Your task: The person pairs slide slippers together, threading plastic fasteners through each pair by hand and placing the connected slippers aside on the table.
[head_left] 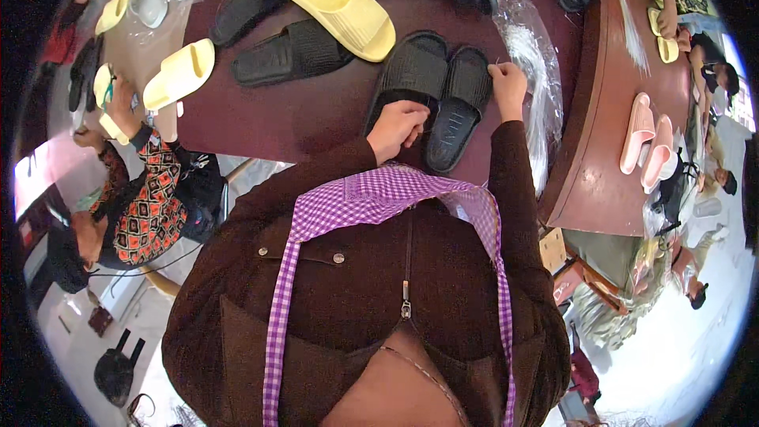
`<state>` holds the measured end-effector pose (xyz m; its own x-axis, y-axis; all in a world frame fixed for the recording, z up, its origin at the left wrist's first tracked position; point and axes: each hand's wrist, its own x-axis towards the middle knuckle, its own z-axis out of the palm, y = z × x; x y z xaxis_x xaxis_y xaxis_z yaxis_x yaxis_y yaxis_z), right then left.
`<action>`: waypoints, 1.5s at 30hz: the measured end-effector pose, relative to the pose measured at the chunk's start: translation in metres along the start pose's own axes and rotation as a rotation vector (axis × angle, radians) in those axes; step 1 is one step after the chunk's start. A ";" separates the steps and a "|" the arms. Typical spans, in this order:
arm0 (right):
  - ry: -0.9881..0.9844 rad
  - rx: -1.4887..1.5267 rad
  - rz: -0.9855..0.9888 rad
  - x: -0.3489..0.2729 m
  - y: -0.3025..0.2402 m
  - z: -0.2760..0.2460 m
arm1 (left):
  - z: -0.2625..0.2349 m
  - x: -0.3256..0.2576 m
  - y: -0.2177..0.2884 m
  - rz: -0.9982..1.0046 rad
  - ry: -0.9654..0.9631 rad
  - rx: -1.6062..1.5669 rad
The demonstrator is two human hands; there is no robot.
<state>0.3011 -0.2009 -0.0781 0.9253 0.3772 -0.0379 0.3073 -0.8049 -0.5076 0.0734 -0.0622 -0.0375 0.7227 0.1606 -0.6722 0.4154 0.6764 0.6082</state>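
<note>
A pair of black slide sandals lies before me on the dark red table [277, 119], the left slide [417, 63] next to the right slide [455, 115]. Ribbed straps cross both. My left hand [398, 128] is closed with curled fingers over the heel part of the left slide; what it holds, if anything, is hidden. Beside the strap of the right slide, my right hand [507, 88] is pinched, its fingertips just off the strap's right edge. Anything between those fingertips is too small to make out.
Yellow slides [338, 12] and more black slides [292, 54] lie at the far side. Clear plastic bags [531, 63] run along my right. A person in a patterned sleeve [150, 205] works at left with yellow slides. Pink slides [636, 133] rest on another table [593, 182] at right.
</note>
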 end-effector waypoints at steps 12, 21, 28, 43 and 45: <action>0.154 0.016 -0.188 -0.015 -0.019 -0.003 | 0.007 0.037 0.001 -0.008 0.136 -0.467; -0.078 0.615 -0.203 -0.006 -0.068 -0.007 | 0.013 0.044 0.010 -0.068 0.025 -0.269; -0.419 0.299 -0.347 0.029 -0.092 0.019 | 0.014 0.052 0.013 -0.034 0.051 -0.266; -0.397 0.123 -0.161 0.032 -0.091 0.033 | 0.010 0.072 0.012 -0.131 0.133 -0.674; -0.411 0.138 -0.123 0.032 -0.087 0.033 | 0.012 0.073 0.014 -0.142 0.144 -0.639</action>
<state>0.2962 -0.1036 -0.0635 0.7104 0.6391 -0.2948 0.3507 -0.6846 -0.6390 0.1383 -0.0497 -0.0729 0.5855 0.1027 -0.8041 0.0607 0.9836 0.1698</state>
